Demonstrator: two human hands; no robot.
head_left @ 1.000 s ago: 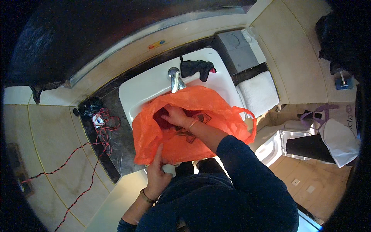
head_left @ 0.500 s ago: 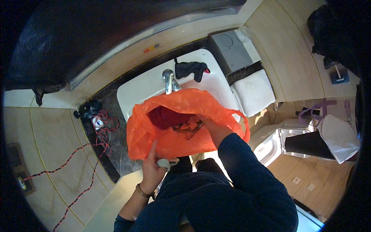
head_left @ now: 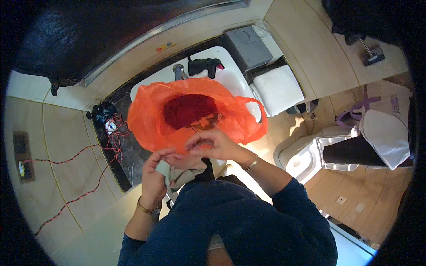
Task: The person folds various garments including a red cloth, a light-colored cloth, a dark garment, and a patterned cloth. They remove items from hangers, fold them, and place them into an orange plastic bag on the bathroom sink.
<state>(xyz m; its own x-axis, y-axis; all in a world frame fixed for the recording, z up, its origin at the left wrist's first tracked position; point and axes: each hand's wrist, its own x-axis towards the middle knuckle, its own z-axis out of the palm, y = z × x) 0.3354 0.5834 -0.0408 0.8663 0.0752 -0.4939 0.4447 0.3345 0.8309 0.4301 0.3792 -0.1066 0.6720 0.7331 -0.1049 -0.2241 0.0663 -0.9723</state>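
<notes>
A crinkled orange plastic bag [head_left: 146, 115] gapes in front of the sink, its mouth toward me. Dark red fabric [head_left: 188, 108] shows deep inside, beside a small piece with a dark pattern [head_left: 211, 120]. At the bag's near rim, my left hand [head_left: 154, 181] is closed on a pale grey-green cloth [head_left: 182, 178], which hangs in loose folds toward my lap. My right hand [head_left: 219, 145] has curled fingers just above the near rim, close to the left fingertips. What its fingers pinch, if anything, is too blurred to make out.
Behind the bag is a white sink [head_left: 233, 71] with a chrome tap [head_left: 179, 71] and a black cloth item [head_left: 204, 67]. Right of it lie a grey box [head_left: 248, 46] and a folded white towel [head_left: 279, 91]. Red-black cable [head_left: 116, 128] tangles at left. A toilet [head_left: 306, 159] stands at right.
My right hand has come out of the bag to its near rim, beside my left hand. The left hand has risen leftward, with the pale cloth now hanging looser. The bag appears farther left.
</notes>
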